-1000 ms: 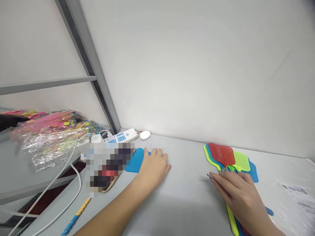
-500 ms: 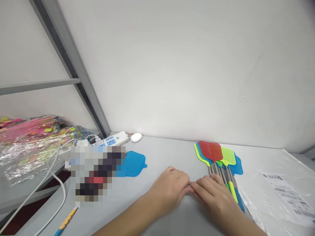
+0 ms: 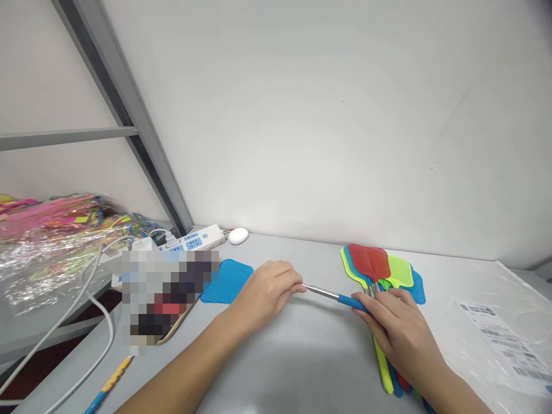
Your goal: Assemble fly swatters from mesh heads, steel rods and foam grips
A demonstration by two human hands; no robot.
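Observation:
A slim silver metal rod with a blue grip, a fly swatter handle (image 3: 322, 292), spans the gap between my hands. My left hand (image 3: 269, 294) pinches its thin metal end, while my right hand (image 3: 397, 325) is closed around the blue grip. Just beyond my left hand lies a blue mesh swatter head (image 3: 227, 280), its neck hidden by the hand. Behind and under my right hand is a pile of fly swatters with a red head (image 3: 368, 261), a yellow-green head (image 3: 401, 271) and blue ones; a yellow-green grip (image 3: 383, 368) sticks out below.
At the left are a blurred-out phone-like object (image 3: 170, 302), a white power strip (image 3: 200, 240) with cables and a white mouse-shaped object (image 3: 238, 236). Plastic-wrapped colourful goods (image 3: 64, 241) lie beyond the grey metal frame (image 3: 149, 138). A labelled clear plastic bag (image 3: 495, 328) covers the right.
My hands, close together before, have moved apart, showing the silver rod and blue grip between them. My left hand has gone left and up, near the blue swatter head.

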